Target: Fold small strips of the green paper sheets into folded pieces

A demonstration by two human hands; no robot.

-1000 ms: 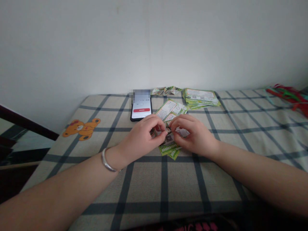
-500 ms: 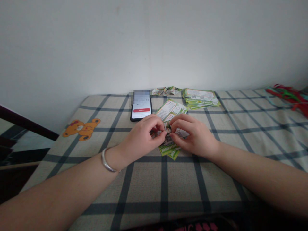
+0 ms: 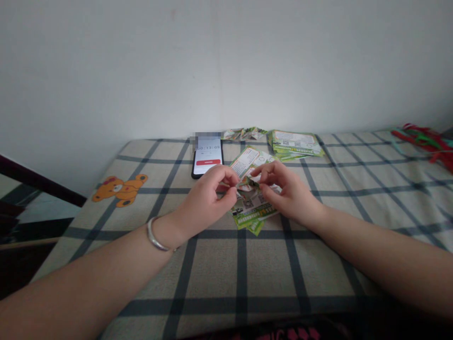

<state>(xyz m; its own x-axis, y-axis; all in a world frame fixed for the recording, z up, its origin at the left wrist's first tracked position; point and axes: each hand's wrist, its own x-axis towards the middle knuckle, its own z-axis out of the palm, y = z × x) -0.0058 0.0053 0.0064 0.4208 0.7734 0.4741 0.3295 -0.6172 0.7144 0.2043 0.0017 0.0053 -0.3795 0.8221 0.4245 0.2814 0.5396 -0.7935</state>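
A small folded piece of printed paper (image 3: 248, 183) is pinched between my two hands. My left hand (image 3: 214, 191) wears a silver bangle at the wrist and grips the paper's left end with thumb and forefinger. On the opposite end, the thumb and fingers of my right hand (image 3: 283, 189) are closed on the same paper. Beneath both hands lie several green-and-white printed leaflets (image 3: 247, 217), overlapping at different angles and partly covered by my fingers.
A phone (image 3: 208, 163) showing a running timer lies behind my left hand. Several folded paper pieces (image 3: 244, 134) sit by the wall, beside a stack of leaflets (image 3: 296, 143). Red and green strands (image 3: 430, 144) lie far right. A bear picture (image 3: 122, 190) is on the checked cloth (image 3: 212, 278).
My hands have moved slightly apart, and the folded paper between them shows wider. More of the leaflets beneath is visible.
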